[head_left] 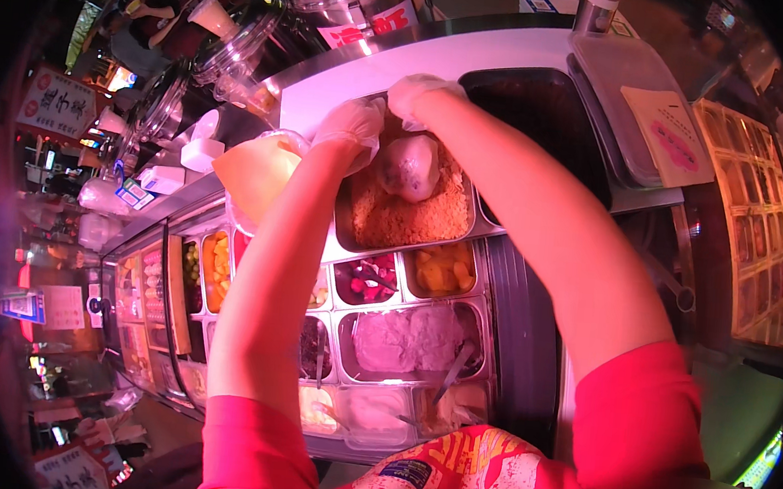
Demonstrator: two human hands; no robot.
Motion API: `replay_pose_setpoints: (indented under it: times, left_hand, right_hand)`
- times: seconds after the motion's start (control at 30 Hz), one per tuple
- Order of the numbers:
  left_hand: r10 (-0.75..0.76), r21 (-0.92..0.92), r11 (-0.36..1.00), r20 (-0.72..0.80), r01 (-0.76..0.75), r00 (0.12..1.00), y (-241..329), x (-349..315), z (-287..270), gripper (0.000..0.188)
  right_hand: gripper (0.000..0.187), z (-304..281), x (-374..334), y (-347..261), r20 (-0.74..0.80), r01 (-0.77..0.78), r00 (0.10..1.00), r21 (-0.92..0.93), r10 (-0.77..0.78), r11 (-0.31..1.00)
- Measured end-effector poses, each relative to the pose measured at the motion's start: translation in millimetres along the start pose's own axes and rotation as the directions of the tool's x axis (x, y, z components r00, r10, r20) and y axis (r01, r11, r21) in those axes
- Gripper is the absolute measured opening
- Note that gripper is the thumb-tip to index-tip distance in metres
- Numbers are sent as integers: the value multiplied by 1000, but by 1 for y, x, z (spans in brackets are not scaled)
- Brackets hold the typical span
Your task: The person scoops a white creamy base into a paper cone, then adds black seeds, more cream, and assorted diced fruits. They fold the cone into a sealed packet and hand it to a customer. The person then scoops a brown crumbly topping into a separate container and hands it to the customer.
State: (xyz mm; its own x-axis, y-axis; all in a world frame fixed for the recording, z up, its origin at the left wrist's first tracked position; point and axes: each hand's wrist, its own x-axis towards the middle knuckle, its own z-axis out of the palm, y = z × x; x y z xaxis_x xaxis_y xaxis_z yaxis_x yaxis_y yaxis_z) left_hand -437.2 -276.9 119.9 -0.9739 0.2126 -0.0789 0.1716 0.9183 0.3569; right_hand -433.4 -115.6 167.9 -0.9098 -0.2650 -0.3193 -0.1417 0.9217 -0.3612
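Both my hands wear thin clear gloves and reach to the far end of a metal tray (345, 232) of orange-brown crumbs (412, 217). On the crumbs rests a pale, rounded lump (410, 166) with a glossy surface, just nearer than my hands and apart from them. My left hand (353, 128) is over the tray's far left corner, its fingers curled together. Beside it, my right hand (419, 98) bends down at the far edge with fingers curled in. Whatever either hand pinches is hidden or too small to make out.
Nearer are metal pans of purple paste (416, 338), yellow fruit (445, 269) and dark red pieces (366, 279). A black tray (535, 118) sits right of the crumbs, lidded containers (615, 87) beyond it. A yellowish sheet (254, 174) in a white container stands left.
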Motion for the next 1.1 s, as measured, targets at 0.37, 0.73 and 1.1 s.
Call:
replay_pose_setpoints:
  times: [0.37,0.73,1.1]
  left_hand:
    - [188,-525,848,173,-71,967,-1,-10,-5,34]
    - [379,-62,925,151,-374,913,43,-93,-55,24]
    - [80,739,518,460,-431,884,-1,-96,47,19]
  right_hand:
    - [32,32,35,27,-142,274,953,29,-267,961]
    - [21,9,-55,14,220,345,938,-526,-268,777]
    - [32,127,-25,12,281,-209,930,-123,236,970]
